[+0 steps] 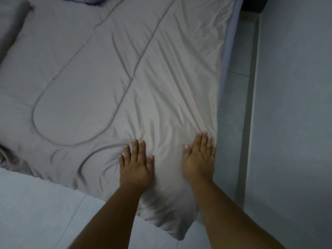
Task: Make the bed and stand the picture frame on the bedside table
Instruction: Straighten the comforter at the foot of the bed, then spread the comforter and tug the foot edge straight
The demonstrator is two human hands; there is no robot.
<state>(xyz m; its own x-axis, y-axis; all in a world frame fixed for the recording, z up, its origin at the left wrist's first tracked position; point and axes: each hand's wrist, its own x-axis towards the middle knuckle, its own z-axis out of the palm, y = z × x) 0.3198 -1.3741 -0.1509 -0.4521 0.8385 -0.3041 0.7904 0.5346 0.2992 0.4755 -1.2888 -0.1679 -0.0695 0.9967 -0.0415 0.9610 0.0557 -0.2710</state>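
Head view, looking down over the foot corner of the bed [231,42]. Grey quilt [107,78] spread across most of the mattress, stitched in long curved lines, one closed loop toward the left. Fabric lighter and more creased on the right half, wrinkles fanning upward from the hands.

Left hand [136,164]: palm down, flat on the quilt, fingers spread a little, thumb out to the right. Nothing gripped.

Right hand [199,157]: also palm down and flat, fingers close together, lying just inside the quilt's right edge. Nothing gripped. Both forearms bare, reaching in from the bottom of the frame. The two hands are near each other, apart, with a band of creased cloth between them.

Quilt corner [172,221] hangs off the bed below the hands, drooping over the floor [36,203]. Left lower edge of the quilt bunched where it meets the bed's edge.

Pillow [12,29] at far left, grey, long, partly cut by the frame. A second, bluish pillow [93,0] barely shows at the top edge.

Right of the bed: a narrow strip of pale tiled floor, then a wall [294,105]. A dark shape at the top right corner, too cut off to identify.

Picture frame and bedside tabletop: not in view.
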